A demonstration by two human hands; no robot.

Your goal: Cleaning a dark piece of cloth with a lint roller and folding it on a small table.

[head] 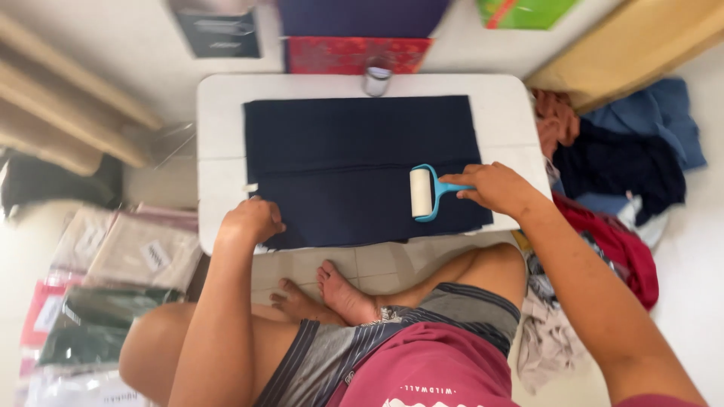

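Observation:
A folded dark navy cloth (pixel 339 162) lies flat on a low white table (pixel 220 128). My right hand (pixel 494 188) grips the blue handle of a lint roller (pixel 424 193), whose white roll rests on the cloth's right part. My left hand (pixel 251 220) presses down on the cloth's near left corner, fingers curled, holding nothing.
A small metal can (pixel 376 80) stands at the table's far edge. A heap of clothes (pixel 618 188) lies on the floor to the right. Several bagged garments (pixel 121 256) are stacked on the left. My bare legs and feet (pixel 332 294) are under the table's near edge.

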